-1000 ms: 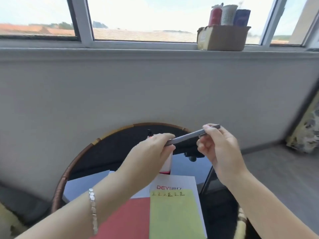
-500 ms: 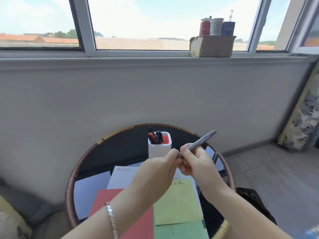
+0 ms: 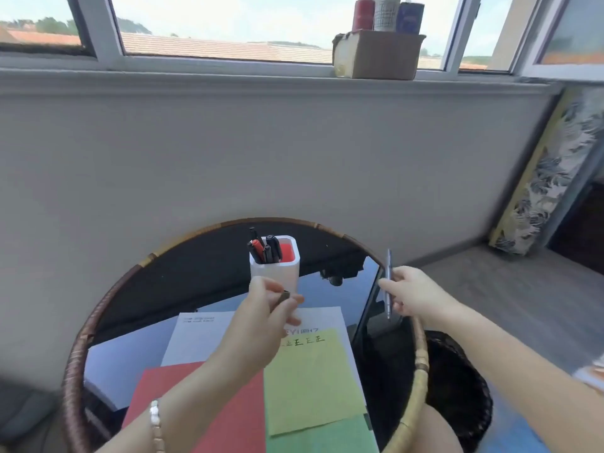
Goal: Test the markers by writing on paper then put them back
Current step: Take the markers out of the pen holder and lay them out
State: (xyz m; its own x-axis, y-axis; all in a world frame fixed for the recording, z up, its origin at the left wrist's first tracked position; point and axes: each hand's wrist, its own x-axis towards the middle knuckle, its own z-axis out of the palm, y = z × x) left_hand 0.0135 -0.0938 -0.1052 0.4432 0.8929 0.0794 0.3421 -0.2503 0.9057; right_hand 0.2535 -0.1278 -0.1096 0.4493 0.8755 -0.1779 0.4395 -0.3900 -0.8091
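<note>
Nearby, lying across round rattan-rimmed table (image 3: 421,361): red, green, white paper (image 3: 310,377). Pinching cap (image 3: 283,296) in left hand (image 3: 271,308); gripping marker (image 3: 388,282) upright in right hand (image 3: 411,294). Beyond, standing: white holder (image 3: 276,271) bristling with pens (image 3: 264,248). Farthest, resting on windowsill: cardboard box (image 3: 376,55).

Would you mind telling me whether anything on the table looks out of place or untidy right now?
Nothing looks damaged or spilled. The papers overlap loosely: the yellow-green sheet lies on the white paper, beside the red sheet. The marker in the right hand is uncapped; the left hand holds its cap.
</note>
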